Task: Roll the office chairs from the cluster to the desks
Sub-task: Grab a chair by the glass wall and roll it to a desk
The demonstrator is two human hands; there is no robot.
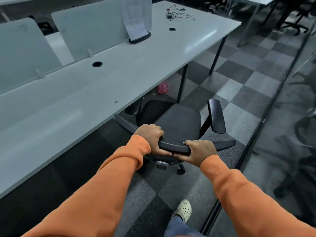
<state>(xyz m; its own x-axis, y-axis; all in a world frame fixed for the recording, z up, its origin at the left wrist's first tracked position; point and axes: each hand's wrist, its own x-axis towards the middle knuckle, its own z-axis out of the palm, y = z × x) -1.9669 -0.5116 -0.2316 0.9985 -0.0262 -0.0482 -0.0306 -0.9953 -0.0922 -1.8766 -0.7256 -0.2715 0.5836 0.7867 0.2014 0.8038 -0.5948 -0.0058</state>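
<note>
A black office chair (pixel 177 122) stands on the carpet at the front edge of a long pale grey desk (pixel 106 86), its seat partly under the desktop. My left hand (pixel 151 137) grips the top rail of the backrest from the left, fingers curled over it. My right hand (pixel 200 151) grips the same rail a little further right, thumb underneath. The chair's right armrest (pixel 216 116) sticks out clear of the desk; the left armrest is tucked under the desk edge. One castor (pixel 181 170) shows below the seat.
Frosted divider panels (pixel 89 31) run along the desk's back. A cable tangle (pixel 177 14) lies at its far end. A pink object (pixel 163 88) sits on the floor under the desk. A glass wall (pixel 273 108) runs along the right, with other chairs (pixel 294 24) beyond. My shoe (pixel 183 209) is behind the chair.
</note>
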